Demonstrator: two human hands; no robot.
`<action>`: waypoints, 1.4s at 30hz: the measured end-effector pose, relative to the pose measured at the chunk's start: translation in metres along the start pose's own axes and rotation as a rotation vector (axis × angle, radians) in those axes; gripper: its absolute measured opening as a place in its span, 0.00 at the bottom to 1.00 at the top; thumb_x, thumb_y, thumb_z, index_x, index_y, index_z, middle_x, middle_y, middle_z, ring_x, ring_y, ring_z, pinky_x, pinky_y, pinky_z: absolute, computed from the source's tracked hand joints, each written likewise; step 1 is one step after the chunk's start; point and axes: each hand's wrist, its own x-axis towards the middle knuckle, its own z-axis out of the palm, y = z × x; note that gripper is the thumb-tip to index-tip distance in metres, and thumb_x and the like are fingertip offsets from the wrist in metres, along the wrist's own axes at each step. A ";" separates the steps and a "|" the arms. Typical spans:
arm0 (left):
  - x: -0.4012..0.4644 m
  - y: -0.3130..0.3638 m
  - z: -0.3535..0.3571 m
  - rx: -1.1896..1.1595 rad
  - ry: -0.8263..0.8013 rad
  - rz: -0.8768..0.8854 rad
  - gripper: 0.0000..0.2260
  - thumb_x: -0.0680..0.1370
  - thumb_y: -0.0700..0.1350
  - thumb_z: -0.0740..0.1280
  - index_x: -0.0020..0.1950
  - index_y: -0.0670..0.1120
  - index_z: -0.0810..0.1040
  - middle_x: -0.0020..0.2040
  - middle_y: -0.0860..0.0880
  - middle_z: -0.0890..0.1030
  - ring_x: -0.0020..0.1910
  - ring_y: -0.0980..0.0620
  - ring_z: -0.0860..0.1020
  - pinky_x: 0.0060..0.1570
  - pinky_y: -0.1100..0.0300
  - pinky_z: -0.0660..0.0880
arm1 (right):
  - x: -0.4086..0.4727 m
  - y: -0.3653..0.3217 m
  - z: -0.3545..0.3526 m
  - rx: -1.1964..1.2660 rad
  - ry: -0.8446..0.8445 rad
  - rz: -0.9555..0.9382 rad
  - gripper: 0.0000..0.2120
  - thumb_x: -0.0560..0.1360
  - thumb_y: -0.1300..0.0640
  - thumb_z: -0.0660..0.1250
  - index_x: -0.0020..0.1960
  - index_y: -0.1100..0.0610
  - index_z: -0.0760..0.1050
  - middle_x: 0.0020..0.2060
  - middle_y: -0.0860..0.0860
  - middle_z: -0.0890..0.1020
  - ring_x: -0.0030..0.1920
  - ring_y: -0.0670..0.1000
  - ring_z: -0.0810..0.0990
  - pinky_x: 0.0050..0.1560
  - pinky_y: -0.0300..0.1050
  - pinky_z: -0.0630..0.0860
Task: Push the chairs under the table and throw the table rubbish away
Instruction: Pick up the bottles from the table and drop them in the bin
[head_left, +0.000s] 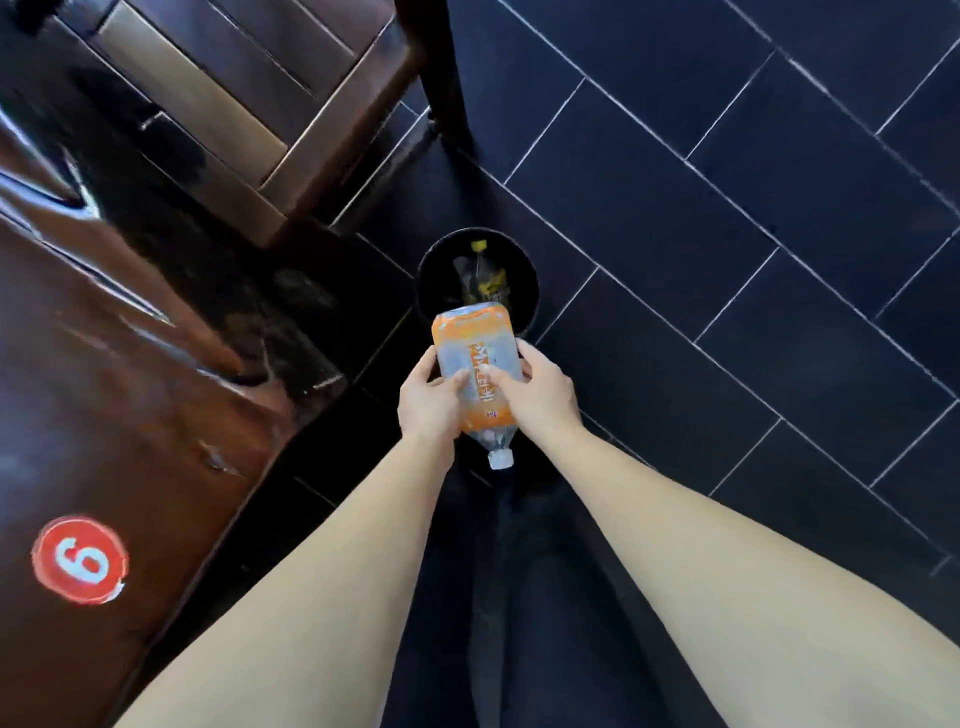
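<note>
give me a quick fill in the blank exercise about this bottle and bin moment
1. Both hands hold a plastic bottle with an ______ label.
2. The bottle's white cap points toward the ______.
3. The black bin on the tiled floor already holds a bottle with a ______ cap.
4. The red sticker on the table shows the number ______.

Missing words: orange; person; yellow; 6

An eatery, I think, my table (104, 395) numbered by a red sticker (79, 560), wooden chair (249, 119), dark tiled floor (727, 208)
</note>
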 end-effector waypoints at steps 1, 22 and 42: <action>0.023 0.002 0.005 -0.006 -0.004 0.004 0.22 0.79 0.42 0.69 0.71 0.57 0.73 0.48 0.54 0.86 0.47 0.51 0.86 0.47 0.49 0.83 | 0.026 0.004 0.007 0.003 -0.002 0.005 0.21 0.74 0.41 0.71 0.66 0.39 0.74 0.47 0.38 0.82 0.51 0.43 0.82 0.52 0.46 0.81; 0.228 -0.004 0.054 -0.057 0.126 0.298 0.25 0.80 0.41 0.67 0.76 0.56 0.68 0.63 0.58 0.80 0.56 0.65 0.80 0.55 0.58 0.81 | 0.248 0.030 0.078 0.053 0.009 -0.201 0.28 0.78 0.51 0.69 0.76 0.43 0.64 0.62 0.40 0.80 0.62 0.41 0.78 0.64 0.48 0.78; 0.191 0.007 0.046 0.477 0.208 0.360 0.22 0.78 0.49 0.67 0.71 0.59 0.68 0.53 0.62 0.77 0.47 0.69 0.74 0.39 0.73 0.67 | 0.203 0.011 0.053 -0.201 -0.014 -0.129 0.35 0.78 0.48 0.69 0.80 0.44 0.57 0.73 0.46 0.72 0.72 0.49 0.71 0.69 0.47 0.69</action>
